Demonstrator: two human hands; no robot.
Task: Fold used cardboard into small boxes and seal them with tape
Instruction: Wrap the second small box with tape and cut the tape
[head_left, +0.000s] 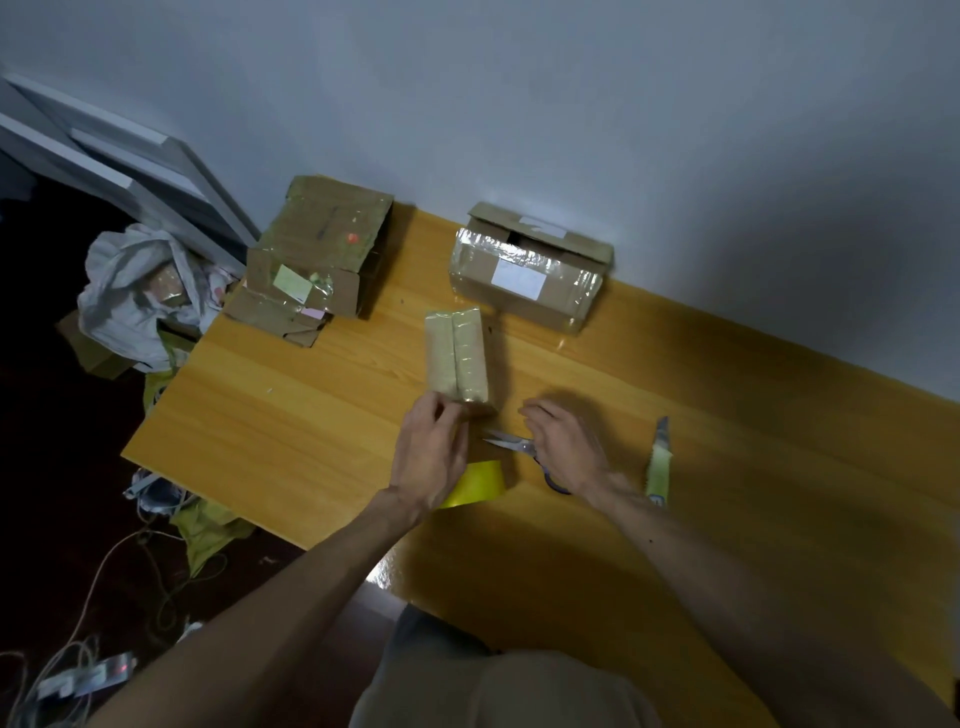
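Tape wraps the small box (457, 358), which lies lengthwise in the middle of the wooden table (291, 415), its near end pinched between the thumb and curled fingers of the left hand (431, 457). From under that wrist peeks a yellow tape roll (480, 483). The right hand (566, 447) hangs, fingers bent, over the scissors (506, 442); whether it has hold of them I cannot tell. A knife (658, 462) lies off to the right. Against the wall sit a larger taped box (524, 280) and a pile of flattened cardboard (317, 260).
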